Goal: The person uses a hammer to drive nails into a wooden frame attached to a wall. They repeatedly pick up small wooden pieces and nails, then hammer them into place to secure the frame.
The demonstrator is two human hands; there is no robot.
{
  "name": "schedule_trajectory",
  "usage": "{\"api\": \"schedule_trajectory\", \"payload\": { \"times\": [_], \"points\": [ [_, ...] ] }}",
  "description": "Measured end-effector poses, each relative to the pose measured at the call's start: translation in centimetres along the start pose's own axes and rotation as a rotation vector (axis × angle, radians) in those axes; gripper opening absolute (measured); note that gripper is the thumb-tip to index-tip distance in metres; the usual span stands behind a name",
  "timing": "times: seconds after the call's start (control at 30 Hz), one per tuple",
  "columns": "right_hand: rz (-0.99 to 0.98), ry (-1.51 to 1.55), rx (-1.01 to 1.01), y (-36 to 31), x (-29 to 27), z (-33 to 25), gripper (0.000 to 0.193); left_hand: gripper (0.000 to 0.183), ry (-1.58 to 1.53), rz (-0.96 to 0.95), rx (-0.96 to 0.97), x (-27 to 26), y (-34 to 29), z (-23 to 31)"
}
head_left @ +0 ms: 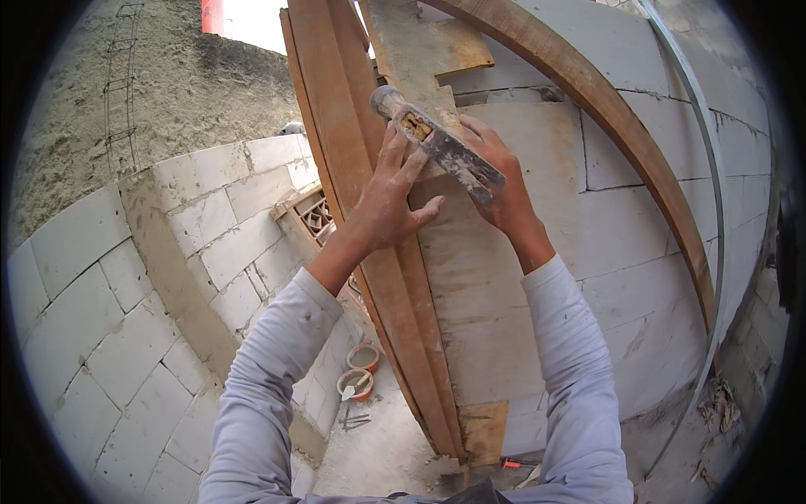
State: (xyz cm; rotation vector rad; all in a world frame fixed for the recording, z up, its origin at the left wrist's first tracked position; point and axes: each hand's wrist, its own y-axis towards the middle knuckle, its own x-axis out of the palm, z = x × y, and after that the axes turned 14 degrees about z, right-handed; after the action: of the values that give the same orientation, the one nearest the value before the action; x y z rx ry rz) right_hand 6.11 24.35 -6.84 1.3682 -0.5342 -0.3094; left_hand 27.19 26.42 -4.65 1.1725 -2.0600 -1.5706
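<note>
A claw hammer (pixel 441 144) with a worn, paint-spattered metal head is in my right hand (pixel 502 181); its handle is mostly hidden behind the head and hand. My left hand (pixel 382 206) lies against the upper part of a tall brown wooden frame (pixel 390 277), its thumb stretched out to the side and its fingertips partly behind the hammer head. No object shows in the left hand. The frame leans slightly in view. Beside it, a plywood sheet (pixel 495 311) stands behind the right hand against the block wall.
White block walls stand left (pixel 117 336) and right (pixel 638 218). A curved wooden board (pixel 621 113) and a thin metal strip (pixel 709 151) lean at right. Two mortar buckets (pixel 357 395), one with a trowel (pixel 351 390), sit on the floor. A red-handled tool (pixel 512 464) lies near the frame's foot.
</note>
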Motion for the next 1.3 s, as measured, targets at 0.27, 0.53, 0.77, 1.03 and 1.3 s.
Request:
{"api": "schedule_trajectory", "payload": {
  "times": [0.27, 0.53, 0.77, 1.03, 1.3],
  "points": [
    [0.063, -0.024, 0.079, -0.6, 0.6, -0.9, 0.042, 0.059, -0.038, 0.056, 0.149, 1.0, 0.0, -2.5],
    [0.104, -0.065, 0.056, -0.7, 1.9, -0.7, 0.033, 0.061, 0.003, 0.142, 0.233, 2.0, -0.6, -3.7],
    [0.003, -0.336, 0.088, -1.3, 2.4, -0.9, 0.042, 0.049, 0.153, 0.202, 0.231, 4.6, -2.1, -4.7],
    [-0.022, -0.45, 0.036, -3.6, 2.1, -0.5, 0.047, 0.046, -0.063, 0.104, 0.197, 4.6, -4.2, -4.7],
    [-0.038, -0.458, 0.058, 1.0, 1.9, 0.1, 0.044, 0.041, 0.189, 0.188, 0.272, 4.8, -1.7, -3.9]
  ]
}}
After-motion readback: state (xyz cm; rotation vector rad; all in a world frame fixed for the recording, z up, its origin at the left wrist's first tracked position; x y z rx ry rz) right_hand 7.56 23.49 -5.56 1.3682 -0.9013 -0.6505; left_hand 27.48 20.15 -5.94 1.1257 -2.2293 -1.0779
